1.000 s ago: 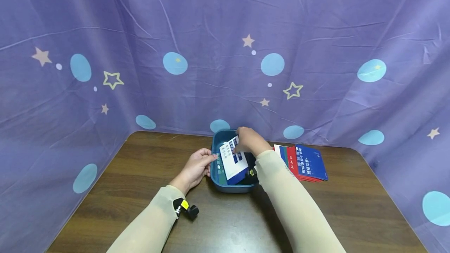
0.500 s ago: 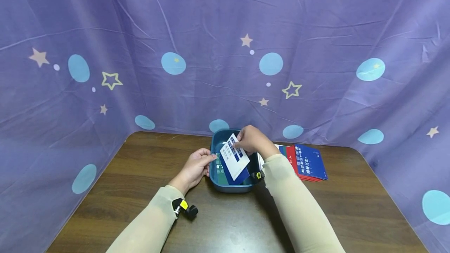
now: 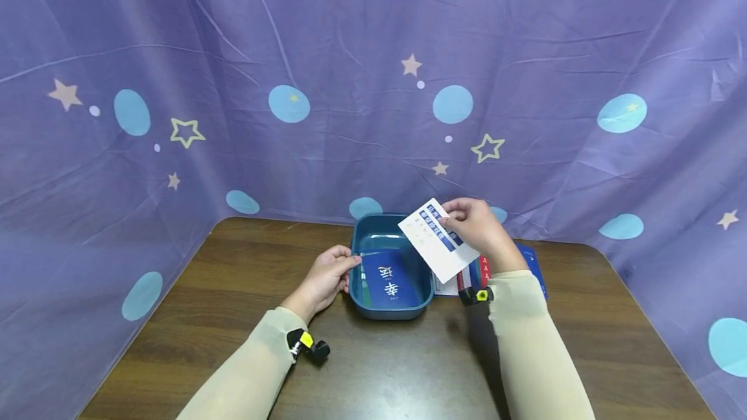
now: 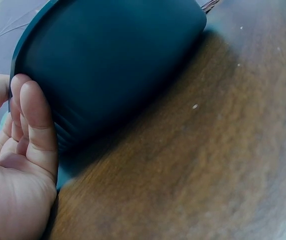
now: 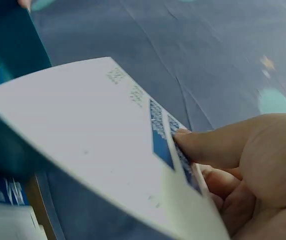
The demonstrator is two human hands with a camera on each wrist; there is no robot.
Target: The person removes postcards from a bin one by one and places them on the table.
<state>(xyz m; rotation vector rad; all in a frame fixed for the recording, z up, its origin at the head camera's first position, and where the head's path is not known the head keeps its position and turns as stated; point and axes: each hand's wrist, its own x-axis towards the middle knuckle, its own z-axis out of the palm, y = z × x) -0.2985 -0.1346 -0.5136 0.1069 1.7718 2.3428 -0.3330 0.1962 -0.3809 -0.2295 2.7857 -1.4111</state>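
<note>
My right hand [image 3: 480, 229] pinches a white card [image 3: 428, 248] with dark-blue text bands, held tilted above the right rim of a teal plastic bin [image 3: 390, 314]. In the right wrist view, the thumb lies on the card's printed face [image 5: 82, 120] and the fingers are behind it. At the bin's left side, my left hand [image 3: 323, 279] grips the rim, thumb over the edge; its fingers lie against the outer wall [image 4: 112, 65] in the left wrist view. A blue card [image 3: 403, 271] with white characters lies inside the bin, partly over a green one [image 3: 364, 291].
Right of the bin, overlapping cards lie on the wooden table [image 3: 583, 342]; a red card [image 3: 485, 268] and a blue card [image 3: 531, 264] show, partly hidden by the right hand and sleeve. A purple patterned curtain [image 3: 350, 167] hangs behind the table.
My right hand has lifted the white card out of the bin and carried it right, uncovering the blue card inside. The left hand has stayed at the bin's rim.
</note>
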